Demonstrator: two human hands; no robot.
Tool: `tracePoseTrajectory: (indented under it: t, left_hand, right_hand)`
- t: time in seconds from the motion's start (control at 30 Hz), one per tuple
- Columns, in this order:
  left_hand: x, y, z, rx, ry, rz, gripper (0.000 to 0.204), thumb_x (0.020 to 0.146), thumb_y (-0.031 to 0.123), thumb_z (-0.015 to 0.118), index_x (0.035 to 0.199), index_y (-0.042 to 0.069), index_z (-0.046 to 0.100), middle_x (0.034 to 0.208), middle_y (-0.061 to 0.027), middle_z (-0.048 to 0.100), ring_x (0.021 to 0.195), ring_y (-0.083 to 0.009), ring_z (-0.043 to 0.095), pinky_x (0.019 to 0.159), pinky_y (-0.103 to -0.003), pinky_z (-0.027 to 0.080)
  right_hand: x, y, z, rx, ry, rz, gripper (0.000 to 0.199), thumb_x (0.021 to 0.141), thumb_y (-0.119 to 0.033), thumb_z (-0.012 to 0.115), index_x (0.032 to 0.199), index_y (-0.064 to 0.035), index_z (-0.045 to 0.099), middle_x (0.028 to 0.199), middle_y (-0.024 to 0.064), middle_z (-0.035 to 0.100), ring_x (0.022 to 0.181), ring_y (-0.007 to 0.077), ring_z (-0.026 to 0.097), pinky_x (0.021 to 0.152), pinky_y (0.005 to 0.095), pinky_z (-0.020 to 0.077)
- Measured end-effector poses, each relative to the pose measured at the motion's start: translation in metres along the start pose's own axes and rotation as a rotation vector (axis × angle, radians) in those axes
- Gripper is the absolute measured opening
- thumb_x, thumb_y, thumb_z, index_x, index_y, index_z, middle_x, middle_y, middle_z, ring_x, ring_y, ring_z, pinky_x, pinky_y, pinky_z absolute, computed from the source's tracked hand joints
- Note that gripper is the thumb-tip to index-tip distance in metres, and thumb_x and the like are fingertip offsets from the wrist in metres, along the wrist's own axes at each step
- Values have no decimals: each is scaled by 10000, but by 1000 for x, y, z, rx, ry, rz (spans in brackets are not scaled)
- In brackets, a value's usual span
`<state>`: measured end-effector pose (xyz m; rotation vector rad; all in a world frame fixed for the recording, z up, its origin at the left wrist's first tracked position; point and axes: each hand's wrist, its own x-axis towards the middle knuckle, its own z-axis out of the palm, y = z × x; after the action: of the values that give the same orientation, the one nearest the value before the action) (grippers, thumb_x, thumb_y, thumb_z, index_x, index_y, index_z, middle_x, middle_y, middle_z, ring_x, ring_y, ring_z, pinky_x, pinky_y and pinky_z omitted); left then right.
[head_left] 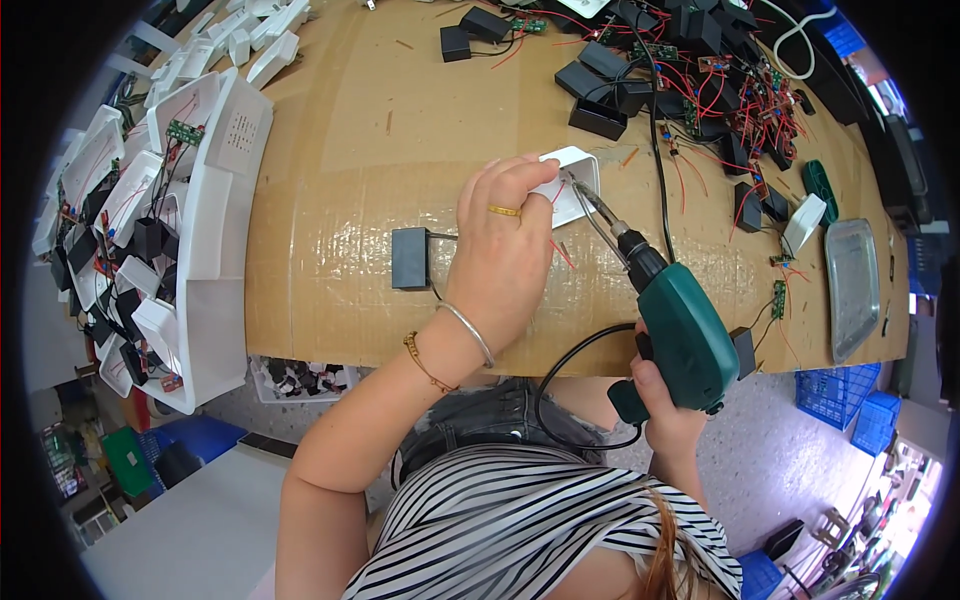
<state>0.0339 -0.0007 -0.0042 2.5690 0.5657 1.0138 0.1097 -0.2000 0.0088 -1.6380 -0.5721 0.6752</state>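
Right hand (665,415) grips one green electric screwdriver (680,330); left hand (505,250) pinches one white housing (572,180) (one black box (409,257) nearby).

A: What are we holding on the left?

B: We've got a small white housing (570,180), a shallow open box with rounded corners. It rests on the table, open side up, tipped a little toward us. Red wires run out from under it.

A: And on the right?

B: We hold a green electric screwdriver (680,335) with a pistol grip. Its dark chuck and thin metal bit slant up and to the left, and the tip reaches inside the housing. A black cord loops from the grip's base below the table edge.
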Motion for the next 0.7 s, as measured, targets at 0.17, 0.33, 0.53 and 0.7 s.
tracePoseTrajectory:
  t: [0.17,0.33,0.53,0.7]
  left_hand:
    - [0,-2,0,20,1,9,210,661,-31,560,867,-47,524,1103,-106,469,1090,-295,444,945,-412,350]
    - [1,-1,0,24,-3,12,204,676,-16,552,876,-50,529,1100,-105,470,1090,-291,445,945,-408,351]
    - [1,0,-3,59,-24,12,170,696,10,539,854,-53,533,1099,-108,471,1095,-282,442,950,-409,347]
    - [1,-1,-2,37,-20,20,149,699,14,538,834,-49,530,1092,-108,474,1096,-282,441,954,-420,343]
  right_hand:
    - [1,-1,0,-36,6,-11,459,742,-99,656,1157,21,500,1029,100,582,846,143,549,732,263,441]
    - [3,1,-1,-62,-5,-36,454,746,-101,653,1158,18,501,1036,99,582,865,149,551,742,269,444]
    - [2,4,-1,-42,12,9,440,752,-103,641,1153,20,505,1025,100,583,806,141,557,716,269,455]
    - [3,2,-1,-62,8,-12,428,752,-115,635,1136,25,512,1010,101,581,756,133,552,678,261,455]
